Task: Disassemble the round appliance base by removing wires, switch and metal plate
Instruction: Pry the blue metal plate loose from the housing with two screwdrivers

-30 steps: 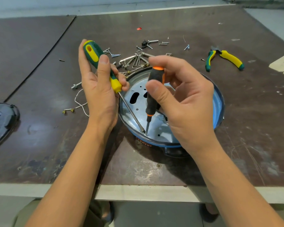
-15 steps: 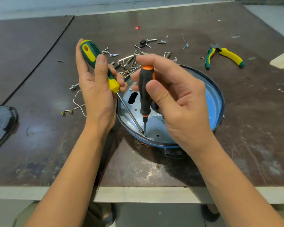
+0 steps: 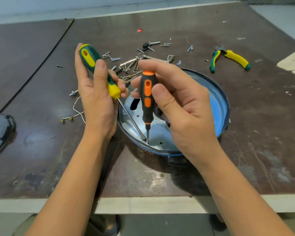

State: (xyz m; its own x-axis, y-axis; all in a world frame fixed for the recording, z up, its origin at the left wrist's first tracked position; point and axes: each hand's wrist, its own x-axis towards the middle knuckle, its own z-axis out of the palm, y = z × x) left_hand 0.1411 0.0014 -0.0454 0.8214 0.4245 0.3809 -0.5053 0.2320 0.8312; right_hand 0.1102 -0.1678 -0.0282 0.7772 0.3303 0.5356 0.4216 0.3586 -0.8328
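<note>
Scuffed brown table (image 3: 245,142), round base (image 3: 224,106) at centre. Left grip (image 3: 95,99) wrapped round green screwdriver (image 3: 92,60), right grip (image 3: 182,106) pinching orange screwdriver (image 3: 146,92); both tips on metal plate (image 3: 160,133), near edge. Risk: crowded tips slipping under pressure, gouging plate or jabbing fingers.

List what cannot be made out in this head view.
Head view:
- What the tip of the black-and-orange screwdriver meets on the silver metal plate: too small.
- Centre of the round blue appliance base: hidden by the right hand.
- Handle middle of the green-and-yellow screwdriver: covered by the left hand.
- Dark plastic cover at left: cut off by the frame edge.
</note>
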